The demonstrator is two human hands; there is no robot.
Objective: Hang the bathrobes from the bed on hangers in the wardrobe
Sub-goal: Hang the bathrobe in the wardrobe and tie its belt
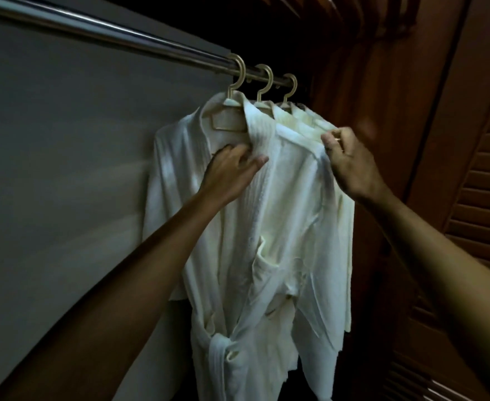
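Within the wardrobe (64, 154), white bathrobes (266, 227) were hung centrally from the rail (122, 33) on three hangers (240, 73) toward 12 o'clock; the rear robes were largely hidden. The front lapel was gripped by the left hand (232, 172), the 2 o'clock shoulder pinched by the right hand (350, 166).

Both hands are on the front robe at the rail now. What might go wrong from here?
1. The right hand pinches the shoulder of the front bathrobe; a sideways tug may slide it off its hanger.
2. The left hand lies at the lapel; pulling down may lift the hook off the rail.
3. The hangers sit crowded, so the robes behind may get dragged along.
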